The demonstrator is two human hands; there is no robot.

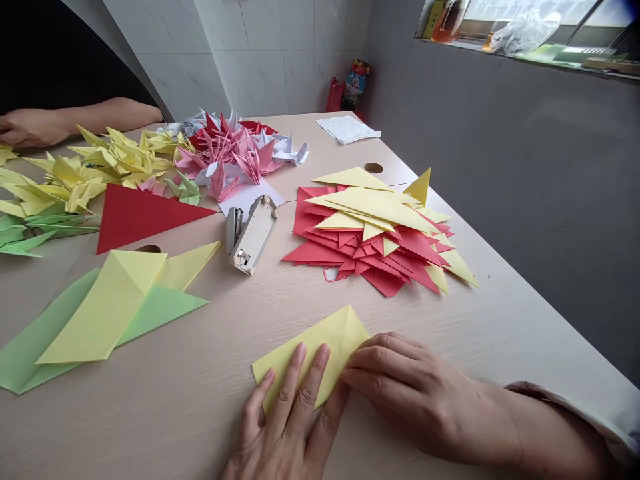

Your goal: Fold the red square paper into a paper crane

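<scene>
A partly folded sheet of yellow paper [330,337] lies on the table in front of me, with a crease running down from its top corner. My left hand [287,413] rests on it, fingers spread and flat. My right hand [405,383] grips the right side of the same paper, fingers pressed together at the edge; the thumb is hidden. Beyond it lies a pile of folded red papers [345,253] with folded yellow papers [375,207] on top. To the left, a folded yellow sheet [107,307] lies across a green sheet [40,350].
A stapler [253,237] lies on its side mid-table, near a red paper triangle [145,217]. Several yellow [115,157] and pink paper cranes [235,150] are heaped at the back left. Another person's forearm [85,120] rests there. A grey wall [500,167] borders the table's right.
</scene>
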